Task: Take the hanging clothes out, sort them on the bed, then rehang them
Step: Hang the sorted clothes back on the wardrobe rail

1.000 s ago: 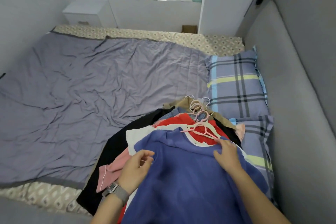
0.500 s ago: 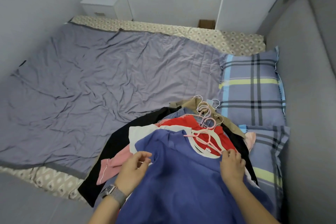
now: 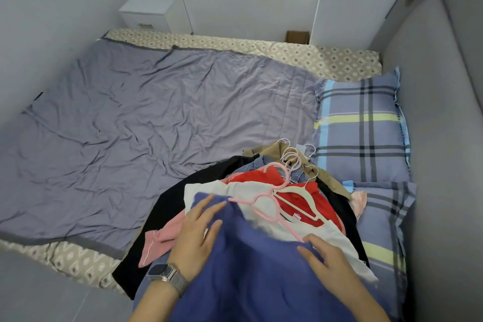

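Observation:
A pile of clothes on hangers lies at the near right of the bed. On top is a blue garment (image 3: 261, 269). My left hand (image 3: 198, 232) rests flat on its left shoulder with straight fingers. My right hand (image 3: 329, 261) lies on its right shoulder, thumb beside the end of a pink hanger (image 3: 264, 206). The hanger lies bare above the blue collar, on a white garment (image 3: 206, 188). Under these show a red garment (image 3: 300, 206), a black one (image 3: 167, 212), a pink one (image 3: 162, 240) and a tan one (image 3: 269, 150). Several hanger hooks (image 3: 292, 157) bunch at the top.
A grey-purple quilt (image 3: 156, 117) covers the bed's left and middle. Two plaid pillows (image 3: 360, 123) (image 3: 384, 230) lie against the padded headboard (image 3: 439, 138) on the right. A white nightstand (image 3: 154, 12) stands beyond the bed's far edge.
The blue garment has slid down toward me, baring the pink hanger. My left fingers went from pinching the cloth to lying straight on it. My right hand moved lower.

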Tool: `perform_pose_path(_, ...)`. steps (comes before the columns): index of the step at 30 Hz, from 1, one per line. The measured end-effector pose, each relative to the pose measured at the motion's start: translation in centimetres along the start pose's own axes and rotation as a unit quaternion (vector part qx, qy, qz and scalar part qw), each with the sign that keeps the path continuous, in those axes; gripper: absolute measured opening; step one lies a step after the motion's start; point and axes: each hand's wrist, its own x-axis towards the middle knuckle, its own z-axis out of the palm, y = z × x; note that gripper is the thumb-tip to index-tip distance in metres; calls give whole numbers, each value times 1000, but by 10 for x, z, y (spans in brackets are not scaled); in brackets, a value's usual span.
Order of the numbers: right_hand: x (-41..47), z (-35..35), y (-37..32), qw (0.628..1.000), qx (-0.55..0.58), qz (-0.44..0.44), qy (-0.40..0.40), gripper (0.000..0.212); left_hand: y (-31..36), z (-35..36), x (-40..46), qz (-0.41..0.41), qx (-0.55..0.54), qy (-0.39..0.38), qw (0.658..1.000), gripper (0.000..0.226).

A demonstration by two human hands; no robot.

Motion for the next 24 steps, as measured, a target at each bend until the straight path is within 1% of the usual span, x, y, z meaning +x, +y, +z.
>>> perform_pose_path(2, -13, -14, -14, 995, 66, -5, -74, 24, 2, 0, -1, 11, 76, 35, 996, 48)
perform_pose_path(4, -22, -25, -23, 986, 114, 5, -122, 24, 4, -2, -3, 30, 134, 50, 989, 39)
perform_pose_path(5, -24, -28, -26, 983, 121, 15, -134, 24, 4, -4, -3, 35, 149, 43, 987, 36)
perform_pose_path(8, -19, -39, -27, 975, 141, 49, -164, 25, 4, -5, -5, 40, 155, 39, 986, 37)
perform_pose_path(9, -12, -42, -25, 975, 144, 79, -152, 31, 3, -5, -5, 44, 149, 40, 987, 35)
perform_pose_path(10, -1, -45, -19, 971, 151, 133, -128, 33, 3, -4, -7, 47, 142, 39, 988, 34)
perform_pose_path(11, 11, -47, -11, 967, 147, 185, -97, 31, 2, -3, -9, 50, 139, 36, 988, 33)
perform_pose_path(12, 24, -50, 1, 973, 97, 194, -72, 32, 1, -4, -12, 50, 137, 28, 989, 32)
perform_pose_path(13, 37, -51, 17, 982, 11, 184, -46, 37, 0, -4, -14, 52, 139, 20, 989, 32)
perform_pose_path(15, 60, -47, 45, 972, -133, 193, 0, 53, -1, -5, -18, 48, 146, -6, 988, 37)
perform_pose_path(17, 77, -32, 63, 956, -210, 204, 1, 61, -3, -7, -22, 25, 132, -29, 991, 45)
perform_pose_path(19, 84, -18, 71, 937, -285, 202, -14, 62, -7, -9, -25, 5, 105, -36, 994, 46)
perform_pose_path(20, 85, -13, 74, 936, -289, 202, -2, 61, -11, -10, -27, 2, 94, -34, 995, 45)
perform_pose_path(22, 88, -7, 80, 951, -233, 203, 32, 50, -19, -14, -32, -1, 77, -37, 996, 43)
perform_pose_path(24, 87, -4, 76, 967, -164, 196, 23, 22, -28, -18, -36, -2, 52, -63, 997, 42)
